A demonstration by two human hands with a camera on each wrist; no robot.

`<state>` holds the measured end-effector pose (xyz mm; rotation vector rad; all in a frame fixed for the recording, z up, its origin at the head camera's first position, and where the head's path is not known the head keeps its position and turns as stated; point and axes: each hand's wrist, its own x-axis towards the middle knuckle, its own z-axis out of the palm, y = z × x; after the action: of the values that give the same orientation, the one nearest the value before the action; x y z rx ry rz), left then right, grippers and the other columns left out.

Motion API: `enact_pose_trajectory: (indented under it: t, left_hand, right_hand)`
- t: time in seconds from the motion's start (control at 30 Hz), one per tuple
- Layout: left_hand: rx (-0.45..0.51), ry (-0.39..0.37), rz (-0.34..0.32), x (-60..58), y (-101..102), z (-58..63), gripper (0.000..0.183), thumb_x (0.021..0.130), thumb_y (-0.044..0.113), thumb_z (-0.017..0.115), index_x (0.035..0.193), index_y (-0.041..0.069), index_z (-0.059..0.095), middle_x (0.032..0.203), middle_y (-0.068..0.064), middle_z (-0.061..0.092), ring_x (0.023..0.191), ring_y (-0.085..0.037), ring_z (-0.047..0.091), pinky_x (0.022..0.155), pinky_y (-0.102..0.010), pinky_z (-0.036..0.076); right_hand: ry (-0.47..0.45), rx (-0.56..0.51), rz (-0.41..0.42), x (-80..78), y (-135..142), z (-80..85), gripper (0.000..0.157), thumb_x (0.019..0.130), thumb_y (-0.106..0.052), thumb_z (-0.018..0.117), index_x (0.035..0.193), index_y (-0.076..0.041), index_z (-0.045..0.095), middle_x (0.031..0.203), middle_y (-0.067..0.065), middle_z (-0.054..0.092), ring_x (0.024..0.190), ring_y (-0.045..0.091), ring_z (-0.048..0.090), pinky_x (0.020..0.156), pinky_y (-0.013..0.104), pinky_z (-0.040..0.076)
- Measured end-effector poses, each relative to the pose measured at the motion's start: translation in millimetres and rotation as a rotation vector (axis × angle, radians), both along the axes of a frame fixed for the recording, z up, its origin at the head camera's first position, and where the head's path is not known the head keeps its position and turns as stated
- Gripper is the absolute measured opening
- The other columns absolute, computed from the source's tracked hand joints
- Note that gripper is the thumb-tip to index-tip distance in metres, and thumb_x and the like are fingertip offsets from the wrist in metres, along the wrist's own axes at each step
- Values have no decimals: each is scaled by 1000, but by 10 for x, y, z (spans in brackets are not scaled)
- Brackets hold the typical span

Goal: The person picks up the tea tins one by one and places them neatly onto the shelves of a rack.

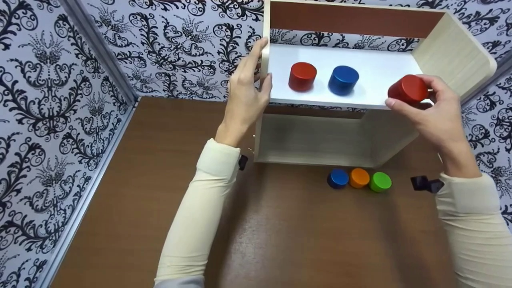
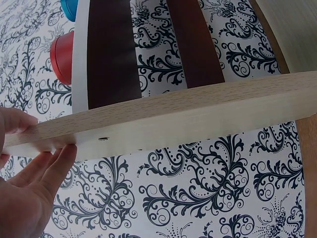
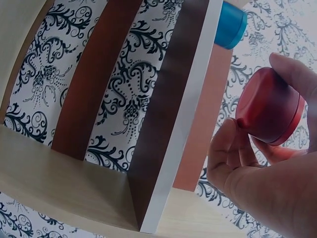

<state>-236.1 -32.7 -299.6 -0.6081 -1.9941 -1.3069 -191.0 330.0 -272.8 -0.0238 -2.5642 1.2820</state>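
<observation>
My left hand [image 1: 246, 90] grips the left side panel [image 1: 265, 48] of a small wooden shelf unit, with thumb and fingers on opposite sides of the board in the left wrist view. In my right hand [image 1: 438, 114] is a red round tin [image 1: 409, 89], held between thumb and fingers at the right front of the white upper shelf [image 1: 372, 60]. The right wrist view shows a seam around this tin [image 3: 270, 106], which is tilted. On the upper shelf stand another red tin [image 1: 303, 77] and a blue tin [image 1: 343, 81], side by side.
On the brown table [image 1: 280, 224], before the unit, sit a blue tin [image 1: 338, 178], an orange tin [image 1: 359, 178] and a green tin [image 1: 380, 182] in a row. The lower compartment [image 1: 316, 138] is below the white shelf. Patterned wall panels [image 1: 180, 48] stand behind and at the left.
</observation>
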Motion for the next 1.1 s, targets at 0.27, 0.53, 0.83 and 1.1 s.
enact_pose_trajectory:
  t: [0.27,0.53,0.83,1.1]
  left_hand:
    - [4,-13,-4,0,0,9,64,90,-9,65,150,0,44,132,-22,59,122,-25,58,96,-20,56]
    - [9,-44,-21,-6,7,11,63,91,-8,64,151,3,44,135,-22,57,123,-25,57,95,-21,57]
    - [15,-49,-29,-7,6,5,63,91,-8,64,151,2,44,137,-21,56,124,-24,57,95,-22,58]
    - [18,-43,-32,-10,15,3,64,91,-9,64,150,0,43,138,-21,56,125,-24,56,94,-21,58]
  right_hand:
    - [-72,37,-30,-184,29,42,74,86,-37,81,148,-13,49,144,11,47,117,13,42,94,19,49]
    - [-109,91,-22,-311,33,43,79,87,-44,78,152,-14,45,149,14,44,122,18,40,100,25,46]
    - [-151,140,-5,-416,4,41,83,88,-47,77,154,-11,41,148,17,45,126,24,39,102,27,47]
    - [-179,176,1,-477,-27,30,88,87,-51,76,155,-11,38,151,17,43,131,30,38,108,31,47]
